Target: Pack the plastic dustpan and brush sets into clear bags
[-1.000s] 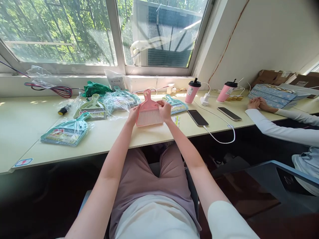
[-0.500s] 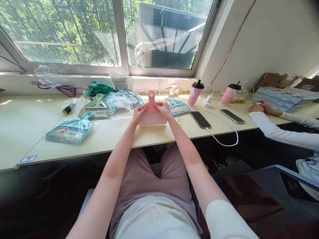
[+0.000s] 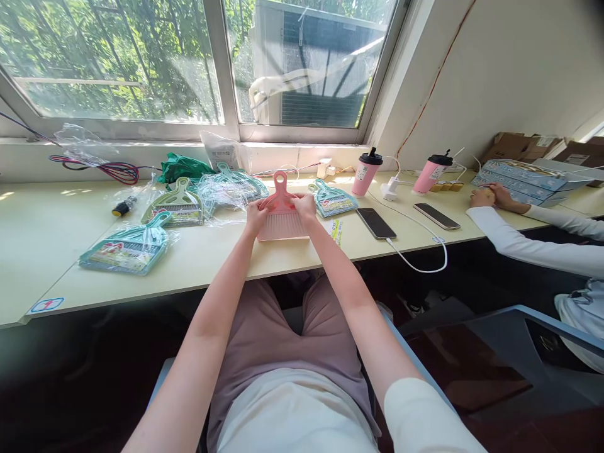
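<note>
A pink dustpan and brush set (image 3: 283,223) is held near the table's front edge, its looped handle pointing to the window and the pale bristles toward me. My left hand (image 3: 257,216) grips its left side, thumb on top. My right hand (image 3: 304,207) closes on the right side the same way. Fingers beneath the set are hidden. Just right of my right hand lies a wrapped teal dustpan set (image 3: 334,199), and a yellow-green card (image 3: 336,231) is in front of it.
Left on the table (image 3: 226,258) lie a wrapped teal set (image 3: 125,250), a wrapped olive set (image 3: 174,204) and a screwdriver (image 3: 125,206). Rightward are a phone (image 3: 376,223) on a white cable, pink cups (image 3: 367,173) and a charger (image 3: 389,189). Another person's hands (image 3: 493,196) rest far right.
The whole view has shifted slightly. Both hands keep the same hold on the pink dustpan and brush set, with no clear movement over the table.
</note>
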The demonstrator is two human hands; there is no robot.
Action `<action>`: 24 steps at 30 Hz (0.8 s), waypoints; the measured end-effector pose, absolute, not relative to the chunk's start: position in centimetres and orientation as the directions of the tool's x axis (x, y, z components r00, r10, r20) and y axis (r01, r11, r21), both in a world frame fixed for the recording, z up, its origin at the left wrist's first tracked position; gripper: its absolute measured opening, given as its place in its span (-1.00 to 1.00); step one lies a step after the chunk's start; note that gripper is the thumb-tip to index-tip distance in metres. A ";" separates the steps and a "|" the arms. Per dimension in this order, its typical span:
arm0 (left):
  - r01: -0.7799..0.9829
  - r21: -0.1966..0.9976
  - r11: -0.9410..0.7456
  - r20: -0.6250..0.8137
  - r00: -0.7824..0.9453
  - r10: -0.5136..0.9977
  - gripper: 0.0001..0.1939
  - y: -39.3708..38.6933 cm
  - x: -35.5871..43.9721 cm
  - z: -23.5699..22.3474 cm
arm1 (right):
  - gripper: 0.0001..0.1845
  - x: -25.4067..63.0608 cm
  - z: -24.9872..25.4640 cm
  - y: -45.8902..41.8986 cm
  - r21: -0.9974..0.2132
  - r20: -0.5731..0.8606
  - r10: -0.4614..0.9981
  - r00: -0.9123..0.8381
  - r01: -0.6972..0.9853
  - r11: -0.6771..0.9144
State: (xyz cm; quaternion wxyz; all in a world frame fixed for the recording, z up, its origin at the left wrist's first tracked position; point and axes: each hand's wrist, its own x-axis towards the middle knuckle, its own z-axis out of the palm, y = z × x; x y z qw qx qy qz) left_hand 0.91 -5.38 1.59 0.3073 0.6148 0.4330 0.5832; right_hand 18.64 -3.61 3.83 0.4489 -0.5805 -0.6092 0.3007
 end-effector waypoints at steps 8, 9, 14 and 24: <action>-0.034 0.947 -0.319 0.318 -0.031 0.948 -0.54 -5.2 1.1 0.9 | -0.58 23.5 4.1 -5.7 -0.856 0.306 0.950 -0.063 0.420 0.303; -0.069 0.956 -0.285 0.284 -0.019 0.959 -0.51 -5.1 1.1 0.8 | -0.58 25.5 4.0 -6.4 -0.816 0.326 0.943 -0.066 0.483 0.316; -0.088 0.975 -0.204 0.210 0.066 0.976 -0.47 -4.5 1.1 0.2 | -0.56 34.5 2.7 -9.9 -0.429 0.118 0.980 -0.163 0.881 0.199; -0.072 0.954 -0.293 0.296 0.049 0.954 -0.27 -5.7 0.6 0.5 | -0.54 35.0 3.5 -6.5 -0.323 -0.055 0.992 -0.112 0.942 0.088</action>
